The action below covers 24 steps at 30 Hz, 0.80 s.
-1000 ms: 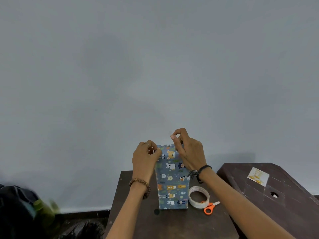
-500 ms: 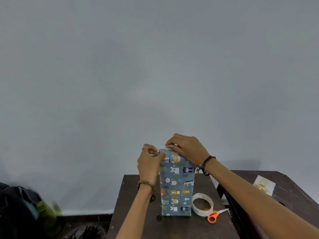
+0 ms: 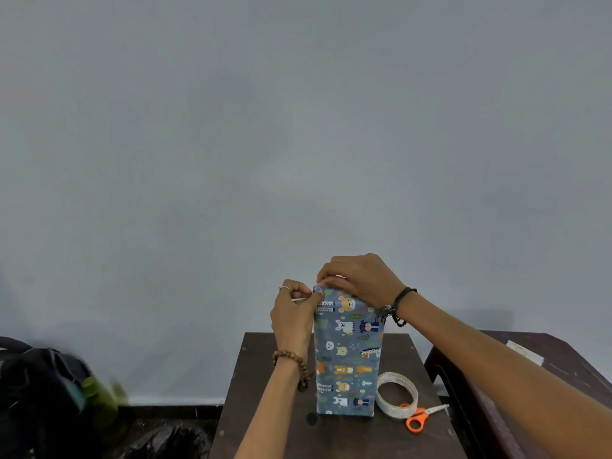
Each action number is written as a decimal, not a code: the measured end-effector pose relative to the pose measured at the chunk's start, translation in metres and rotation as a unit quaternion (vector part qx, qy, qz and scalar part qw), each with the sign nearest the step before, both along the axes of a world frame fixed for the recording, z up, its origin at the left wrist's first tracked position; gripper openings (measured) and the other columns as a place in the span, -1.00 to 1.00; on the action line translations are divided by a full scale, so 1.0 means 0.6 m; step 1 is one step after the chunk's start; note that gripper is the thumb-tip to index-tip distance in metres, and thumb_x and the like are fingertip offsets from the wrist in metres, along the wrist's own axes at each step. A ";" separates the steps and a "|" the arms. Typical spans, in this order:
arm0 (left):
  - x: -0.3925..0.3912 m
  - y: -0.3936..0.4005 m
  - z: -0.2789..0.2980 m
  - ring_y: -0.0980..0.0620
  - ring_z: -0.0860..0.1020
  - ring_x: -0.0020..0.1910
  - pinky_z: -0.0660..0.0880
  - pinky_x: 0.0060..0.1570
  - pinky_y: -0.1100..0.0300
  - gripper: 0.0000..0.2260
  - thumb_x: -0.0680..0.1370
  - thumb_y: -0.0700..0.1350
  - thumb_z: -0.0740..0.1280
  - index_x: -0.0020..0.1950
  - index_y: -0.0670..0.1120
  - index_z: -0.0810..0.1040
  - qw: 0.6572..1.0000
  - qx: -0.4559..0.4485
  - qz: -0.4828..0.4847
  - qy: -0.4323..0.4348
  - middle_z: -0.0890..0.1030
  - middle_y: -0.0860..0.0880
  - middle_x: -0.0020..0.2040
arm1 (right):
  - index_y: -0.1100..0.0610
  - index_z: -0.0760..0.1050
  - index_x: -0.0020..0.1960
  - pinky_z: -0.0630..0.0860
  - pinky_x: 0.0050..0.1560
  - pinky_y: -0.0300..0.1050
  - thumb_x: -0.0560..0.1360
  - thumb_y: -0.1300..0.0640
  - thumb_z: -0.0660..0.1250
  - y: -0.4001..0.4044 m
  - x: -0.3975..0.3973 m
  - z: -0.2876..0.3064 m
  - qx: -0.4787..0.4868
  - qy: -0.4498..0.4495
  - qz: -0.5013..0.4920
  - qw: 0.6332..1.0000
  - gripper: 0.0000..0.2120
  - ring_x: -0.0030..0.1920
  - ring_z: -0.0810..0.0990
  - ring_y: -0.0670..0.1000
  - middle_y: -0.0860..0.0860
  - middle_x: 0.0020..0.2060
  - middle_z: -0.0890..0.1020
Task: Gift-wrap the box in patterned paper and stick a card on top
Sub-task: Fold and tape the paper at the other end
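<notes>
Pinched at the top left corner of the box (image 3: 346, 356), your left hand (image 3: 293, 318) has its grip closed, thumb and forefinger nipping the paper (image 3: 331, 372) where the side meets the top edge. Hold that pinch firm and low, so the crease stays sharp against the corner and does not creep up.

Next comes the box itself, standing upright on end near the middle of the dark tabletop (image 3: 265, 409), its sides already covered in the blue animal print. Let it rest squarely on its base; pressing hard from one side could tip something this tall and narrow.

Your right hand (image 3: 361, 279) lies curled over the top end, fingers pressed down on the folded paper. Whether it also has a strip of tape under the fingertips I cannot tell, since the top face is hidden. Smooth from the middle out towards the corner your left hand is guarding, flattening any bulge before you let go.

Just beside the box on its right are the tape roll (image 3: 396, 395) and the orange-handled scissors (image 3: 420, 419), touching each other. Further right, on the neighbouring tabletop (image 3: 490, 366), lies the card (image 3: 525, 352), partly hidden by your forearm, not yet stuck on. Seal this end first, then reach for it.
</notes>
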State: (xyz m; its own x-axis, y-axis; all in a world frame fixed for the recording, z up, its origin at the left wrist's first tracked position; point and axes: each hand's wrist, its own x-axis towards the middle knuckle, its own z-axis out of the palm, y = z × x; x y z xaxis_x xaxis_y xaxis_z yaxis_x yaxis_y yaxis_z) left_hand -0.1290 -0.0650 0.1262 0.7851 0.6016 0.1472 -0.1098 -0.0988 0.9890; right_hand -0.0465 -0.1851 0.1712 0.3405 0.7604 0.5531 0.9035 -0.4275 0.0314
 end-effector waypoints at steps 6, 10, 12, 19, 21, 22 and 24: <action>0.003 -0.002 -0.005 0.15 0.50 -0.24 0.42 -0.23 0.24 -0.82 0.41 -0.21 0.43 -0.25 -0.05 0.44 1.000 -0.001 0.004 -0.016 0.55 0.05 -0.24 | -0.01 0.60 -0.07 0.29 -0.41 -0.25 0.52 -0.16 0.00 0.000 0.007 0.000 -0.023 0.012 -0.003 1.000 -0.57 -0.31 0.57 -0.03 -0.07 -0.24 0.61; 0.002 -0.005 -0.006 0.16 0.51 -0.26 0.44 -0.23 0.24 -0.84 0.43 -0.21 0.42 -0.21 -0.06 0.44 1.000 -0.007 0.003 -0.029 0.56 0.05 -0.25 | 0.01 0.62 -0.04 0.26 -0.37 -0.29 0.50 -0.18 -0.02 0.001 0.012 0.004 -0.050 0.023 -0.005 0.998 -0.52 -0.25 0.59 -0.01 -0.04 -0.18 0.63; 0.002 -0.007 -0.005 0.15 0.52 -0.25 0.43 -0.25 0.27 -0.84 0.44 -0.20 0.41 -0.18 -0.04 0.44 0.999 -0.006 -0.001 -0.033 0.56 0.05 -0.24 | 0.03 0.62 -0.01 0.20 -0.33 -0.36 0.53 -0.14 0.04 0.000 0.013 0.011 -0.068 0.028 -0.005 0.997 -0.58 -0.20 0.58 0.00 -0.02 -0.14 0.63; 0.001 -0.009 -0.006 0.14 0.53 -0.23 0.42 -0.27 0.32 -0.92 0.47 -0.20 0.37 -0.14 -0.04 0.52 0.999 0.011 -0.013 -0.039 0.59 0.01 -0.22 | 0.03 0.60 0.05 0.28 -0.25 -0.30 0.58 0.06 0.19 0.002 0.013 0.034 -0.138 0.090 -0.032 0.986 -0.78 -0.19 0.54 -0.07 -0.01 -0.08 0.62; 0.002 -0.009 -0.004 0.16 0.52 -0.23 0.40 -0.28 0.32 -0.94 0.47 -0.21 0.37 -0.14 -0.05 0.53 0.999 0.015 -0.012 -0.035 0.58 0.01 -0.23 | 0.03 0.60 0.05 0.32 -0.20 -0.32 0.59 0.08 0.18 0.002 0.010 0.041 -0.141 0.111 -0.038 0.983 -0.79 -0.36 0.45 -0.22 -0.02 -0.08 0.63; 0.003 -0.009 -0.003 0.16 0.51 -0.24 0.39 -0.28 0.32 -0.94 0.47 -0.21 0.36 -0.14 -0.05 0.53 0.999 0.017 -0.012 -0.032 0.58 0.02 -0.23 | 0.03 0.59 0.05 0.36 -0.17 -0.30 0.59 0.09 0.18 0.003 0.009 0.044 -0.142 0.117 -0.039 0.982 -0.79 -0.43 0.40 -0.27 -0.02 -0.08 0.63; 0.004 -0.009 -0.001 0.17 0.51 -0.23 0.38 -0.29 0.33 -0.92 0.47 -0.21 0.36 -0.15 -0.04 0.53 0.999 0.018 -0.013 -0.027 0.57 0.04 -0.24 | 0.04 0.59 0.04 0.41 -0.15 -0.28 0.59 0.11 0.18 0.004 0.011 0.050 -0.154 0.124 -0.035 0.980 -0.80 -0.48 0.37 -0.29 -0.01 -0.10 0.63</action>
